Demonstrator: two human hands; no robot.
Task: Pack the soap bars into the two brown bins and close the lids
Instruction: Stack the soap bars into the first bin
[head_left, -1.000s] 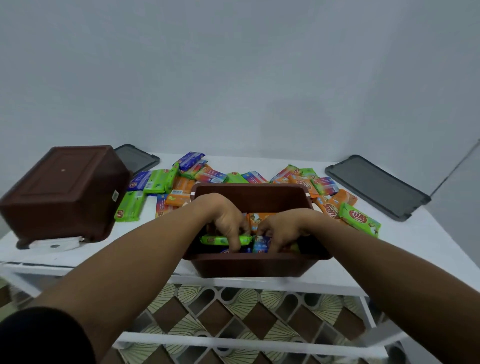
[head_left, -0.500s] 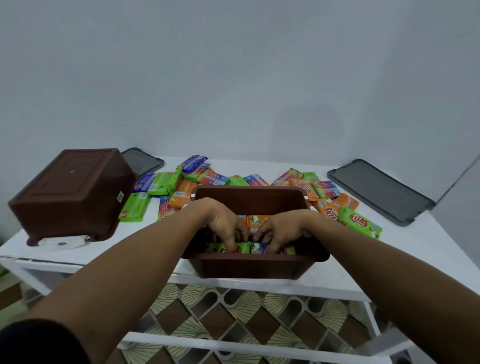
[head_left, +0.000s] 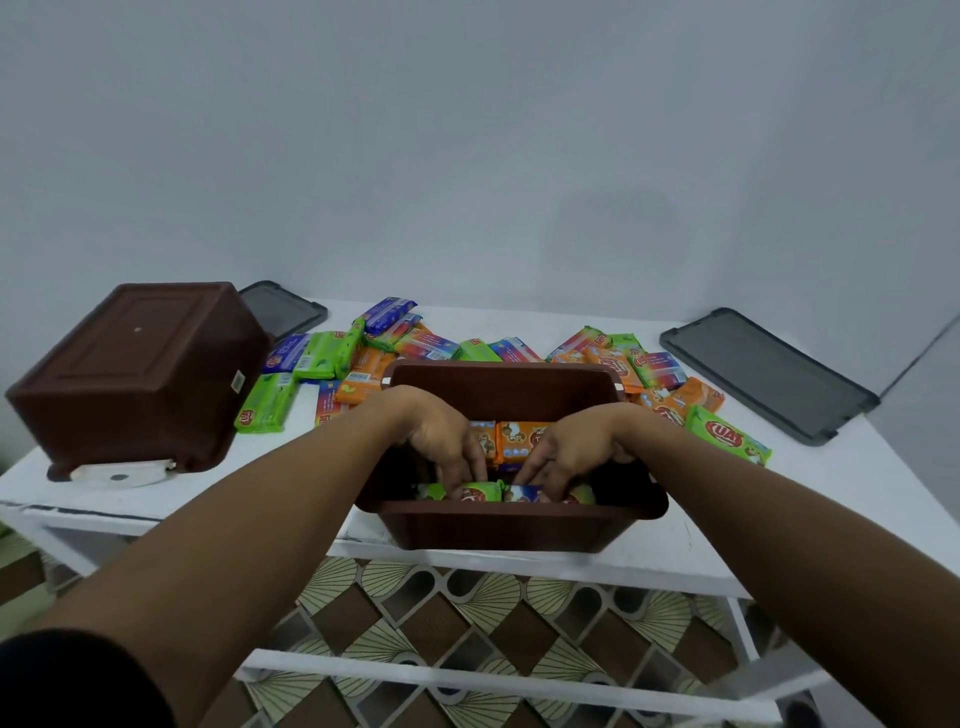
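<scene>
An open brown bin (head_left: 514, 519) stands at the table's front edge with soap bars inside. Both hands reach into it. My left hand (head_left: 441, 441) presses its fingertips down on a green soap bar (head_left: 485, 491) by the near wall. My right hand (head_left: 566, 452) presses its fingers on a blue soap bar (head_left: 522, 492) beside it. Orange soap bars (head_left: 517, 439) lie deeper in the bin between my hands. A second brown bin (head_left: 140, 374) sits upside down at the left. Several loose soap bars (head_left: 415, 343) lie in a pile behind the open bin.
A dark grey lid (head_left: 763, 371) lies flat at the right back of the white table (head_left: 779, 493). Another grey lid (head_left: 283, 306) lies behind the upturned bin. A green soap bar (head_left: 727, 434) lies right of the open bin. A patterned tile floor shows below the table.
The green bar my left hand held has gone down against the bin's near wall. Both hands have sunk lower and now press on the row of bars.
</scene>
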